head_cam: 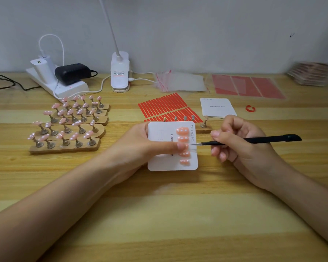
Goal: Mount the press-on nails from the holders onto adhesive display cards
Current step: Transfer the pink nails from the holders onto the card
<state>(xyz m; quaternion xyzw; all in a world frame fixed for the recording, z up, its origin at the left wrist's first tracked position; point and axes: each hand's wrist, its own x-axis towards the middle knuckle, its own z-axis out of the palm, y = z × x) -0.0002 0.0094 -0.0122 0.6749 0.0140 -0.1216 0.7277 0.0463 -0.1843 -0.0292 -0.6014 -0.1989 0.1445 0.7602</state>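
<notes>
Pink nails (182, 131), 5 in a row, look tiny and slippery on the stiff card (159, 163) pinched by the left hand (138, 146) mid-table, so the right hand (240, 146) pinches tweezers (254, 140) for their edges.

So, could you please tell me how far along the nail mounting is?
Done: five pink nails sit in a column on the white card. In hand: the left hand holds that card, thumb on the middle nail, while the right hand points black tweezers at it. Left: the loaded holders.
</notes>
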